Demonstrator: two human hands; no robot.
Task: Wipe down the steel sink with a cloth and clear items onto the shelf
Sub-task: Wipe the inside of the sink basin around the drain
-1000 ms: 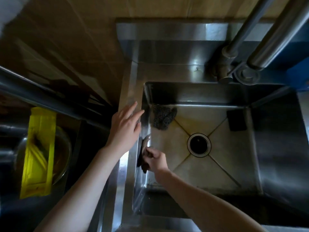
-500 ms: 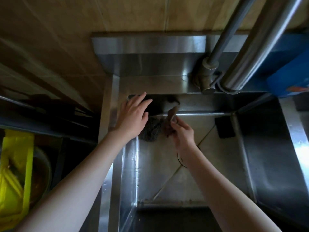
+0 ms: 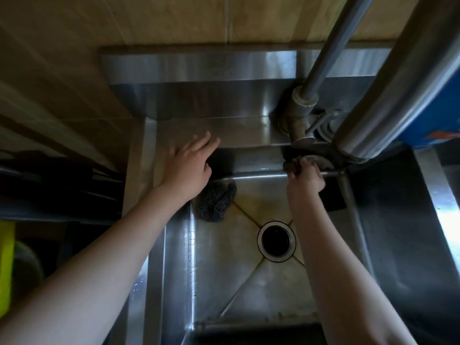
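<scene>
You are clutching the cloth (image 3: 289,166) in your right hand (image 3: 305,179) against the sink's (image 3: 224,282) far wall, by its far-right corner. Your left hand (image 3: 189,165) is lying open, fingers spread, over the far-left rim. Wiping looks partway done; the scourer (image 3: 215,201) and dark pad (image 3: 334,196) are lying uncleared inside.

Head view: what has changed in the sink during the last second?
The right hand, gripping the cloth throughout, wiped from the left wall of the sink along its back wall to under the tap. The left hand slid toward the rim's back corner. Steel scourer and dark pad stayed.
</scene>
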